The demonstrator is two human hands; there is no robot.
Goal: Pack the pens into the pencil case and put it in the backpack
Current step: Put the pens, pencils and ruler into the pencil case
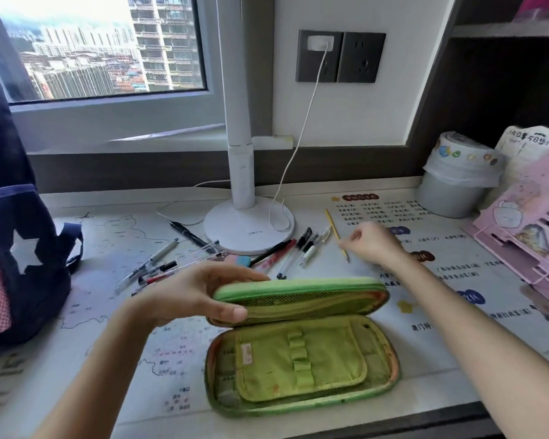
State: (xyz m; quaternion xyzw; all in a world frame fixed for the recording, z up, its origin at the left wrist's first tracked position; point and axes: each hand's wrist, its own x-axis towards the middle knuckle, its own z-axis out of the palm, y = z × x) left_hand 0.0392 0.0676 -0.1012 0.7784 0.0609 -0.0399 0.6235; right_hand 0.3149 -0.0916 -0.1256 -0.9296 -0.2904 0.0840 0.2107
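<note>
A green pencil case (301, 362) lies unzipped on the desk with its inside pockets showing. My left hand (200, 293) grips the raised lid at its left end, thumb on the inner edge. Beyond the case, my right hand (374, 243) is curled over a yellow pencil (332, 221), fingertips on its lower part. Several pens (286, 251) lie fanned out by the lamp base, and more pens (159, 263) lie scattered to the left. A dark blue backpack (13, 248) with a white star stands at the left edge of the desk.
A white desk lamp (249, 229) stands behind the pens, its cord running to a wall socket (320, 55). A small lined bin (457, 182) and a pink book stand (526, 236) occupy the right side. A printed map mat (108, 327) covers the desk.
</note>
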